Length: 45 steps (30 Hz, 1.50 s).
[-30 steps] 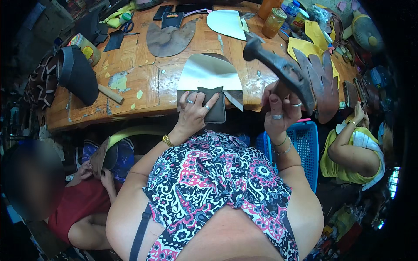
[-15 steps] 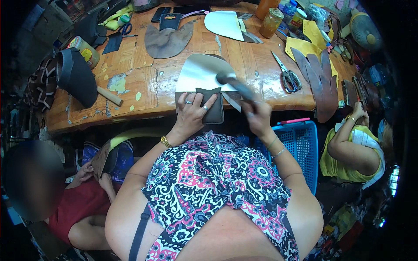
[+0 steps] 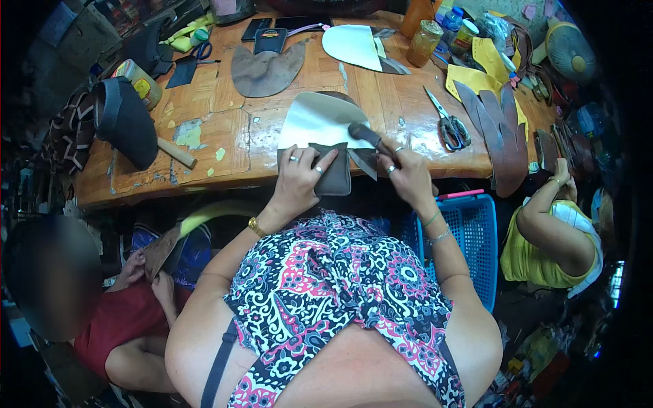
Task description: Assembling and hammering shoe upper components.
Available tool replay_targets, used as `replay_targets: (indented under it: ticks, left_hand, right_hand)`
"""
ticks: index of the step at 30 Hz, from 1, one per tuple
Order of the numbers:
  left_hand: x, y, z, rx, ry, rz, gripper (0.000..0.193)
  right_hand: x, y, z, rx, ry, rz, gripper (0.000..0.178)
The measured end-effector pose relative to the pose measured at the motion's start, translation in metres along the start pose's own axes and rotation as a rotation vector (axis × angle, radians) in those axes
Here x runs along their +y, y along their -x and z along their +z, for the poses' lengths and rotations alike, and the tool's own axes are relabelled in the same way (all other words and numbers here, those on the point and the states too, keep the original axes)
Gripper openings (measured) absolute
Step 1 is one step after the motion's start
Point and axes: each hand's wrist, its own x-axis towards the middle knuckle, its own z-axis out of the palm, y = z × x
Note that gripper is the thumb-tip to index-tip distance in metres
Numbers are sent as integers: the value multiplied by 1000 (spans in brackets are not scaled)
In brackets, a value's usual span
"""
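At the table's near edge lies a rounded panel [image 3: 313, 129], white and grey, with a dark grey leather flap [image 3: 335, 178] at its lower side. My left hand [image 3: 297, 178] holds the flap, its fingers pressing on the folded top edge; the thumb is hidden. In my right hand [image 3: 410, 178] is a hammer [image 3: 365, 134], gripped by the handle, its dark head over the right part of the panel. Under the hammer, a narrow grey leather strip [image 3: 363, 162] sticks out toward the right hand.
Scissors [image 3: 449, 126] and brown leather pieces [image 3: 496, 136] lie right. Farther back are a brown leather cutout [image 3: 265, 70], another white panel [image 3: 350, 46] and a glass jar [image 3: 425, 43]. A wooden handle [image 3: 177, 153] lies left. A blue basket [image 3: 469, 238] stands below; people sit both sides.
The hammer, blurred before, now shows sharply, its head slightly lower and farther right. My left hand stays on the flap. The whole view has shifted slightly.
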Motion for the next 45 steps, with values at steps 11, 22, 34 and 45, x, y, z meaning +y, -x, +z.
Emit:
replay_targets:
  ticks: [11, 22, 34, 45]
  left_hand:
    - [-99, -92, -122, 327, 751, -201, 59]
    - [-286, -257, -96, -317, 596, -15, 77]
    - [-267, -216, 5, 205, -50, -471, 97]
    - [-218, -194, 15, 258, -22, -695, 124]
  right_hand:
    - [85, -51, 18, 377, 544, -96, 31]
    - [72, -43, 5, 346, 574, -76, 31]
    - [18, -159, -10, 386, 287, -367, 33]
    - [81, -359, 89, 82, 245, -126, 48]
